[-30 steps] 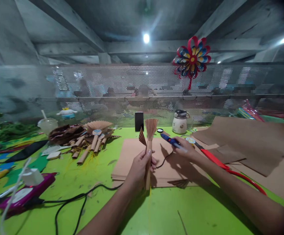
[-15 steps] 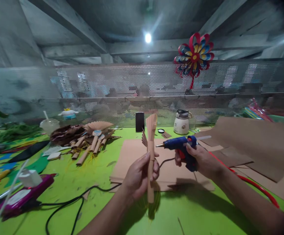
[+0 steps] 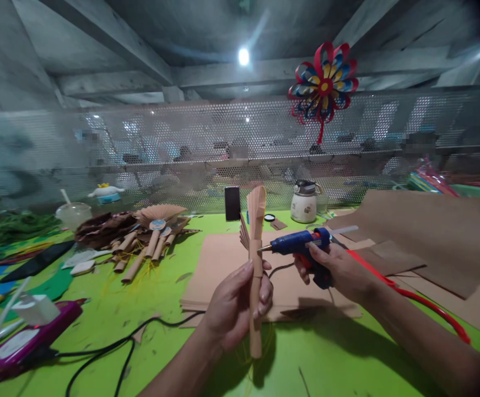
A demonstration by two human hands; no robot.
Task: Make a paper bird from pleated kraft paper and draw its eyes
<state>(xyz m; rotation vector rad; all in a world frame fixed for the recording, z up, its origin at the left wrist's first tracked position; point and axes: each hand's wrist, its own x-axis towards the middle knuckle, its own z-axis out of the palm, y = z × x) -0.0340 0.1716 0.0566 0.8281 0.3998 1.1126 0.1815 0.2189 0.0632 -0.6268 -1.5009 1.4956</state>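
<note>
My left hand point(image 3: 237, 300) is wrapped round the rolled handle of a brown paper fan point(image 3: 256, 257), held upright in front of me with its pleats at the top. Yellow threads hang below the handle. In my right hand point(image 3: 334, 267) is a blue glue gun point(image 3: 300, 241) with a clear glue stick poking out of its back. The nozzle points left and is at the band round the fan's neck; whether it touches I cannot tell. Beneath both hands lies a stack of brown paper point(image 3: 215, 264).
Several finished-looking paper fans point(image 3: 152, 237) lie in a heap at left. A purple power strip point(image 3: 33, 336) with black cables sits front left. A phone point(image 3: 232, 203) and a white flask point(image 3: 303, 203) stand at the back. Large brown sheets point(image 3: 425, 231) and red-handled scissors point(image 3: 433, 306) are at right.
The glue gun's nozzle has come slightly left and lower, close against the fan's band. The fan is still in my left hand. The view has shifted a little.
</note>
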